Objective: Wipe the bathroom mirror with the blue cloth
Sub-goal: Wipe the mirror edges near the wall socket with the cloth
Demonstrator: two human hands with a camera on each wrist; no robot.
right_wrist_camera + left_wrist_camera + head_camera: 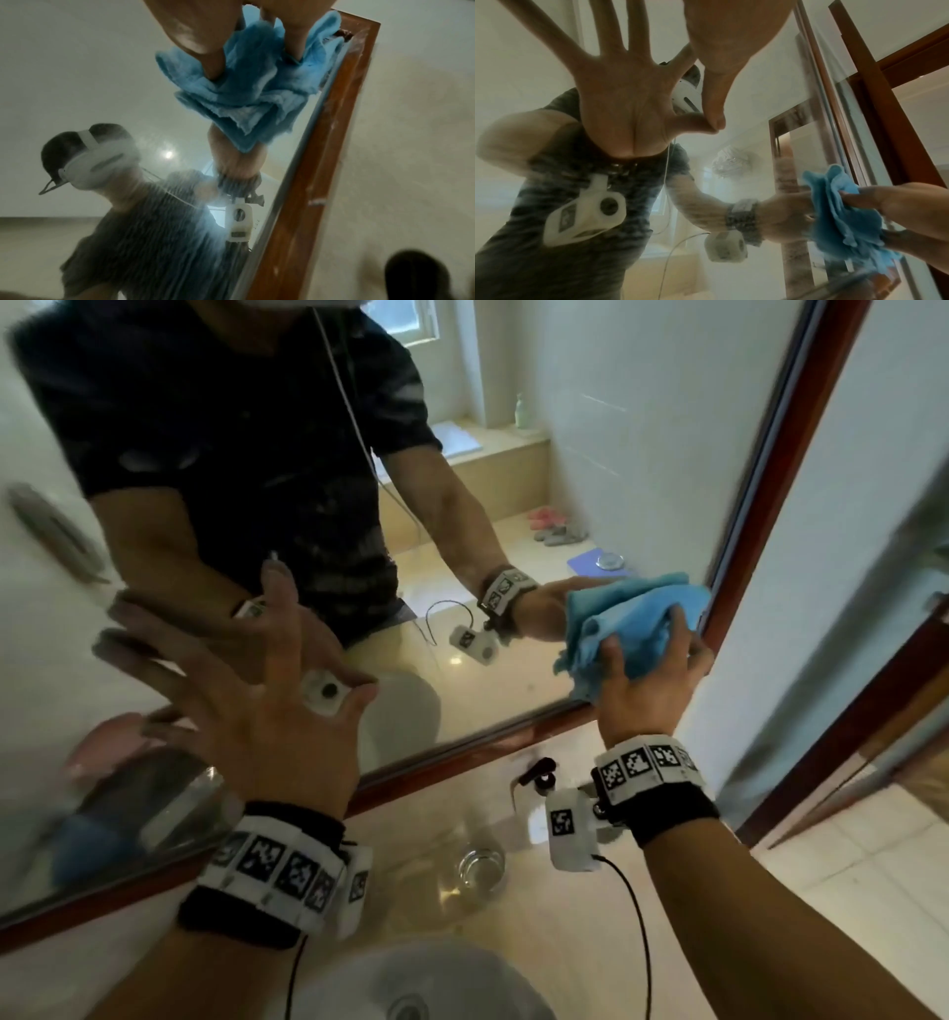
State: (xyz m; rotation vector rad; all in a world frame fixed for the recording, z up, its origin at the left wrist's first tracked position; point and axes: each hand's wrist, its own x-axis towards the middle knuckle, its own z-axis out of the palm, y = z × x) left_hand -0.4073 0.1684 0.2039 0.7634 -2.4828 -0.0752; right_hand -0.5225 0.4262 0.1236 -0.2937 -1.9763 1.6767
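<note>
Wiping is underway: the right hand (648,680) grips the bunched blue cloth (637,629) against the mirror (513,618) (lower right corner); the left hand (241,711) spreads open. Next: sweep leftward.

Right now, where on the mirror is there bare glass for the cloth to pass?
Bare glass runs between the left hand and the blue cloth. It's crowded at the lower right corner, where the right hand holds the cloth by the wooden frame.
</note>
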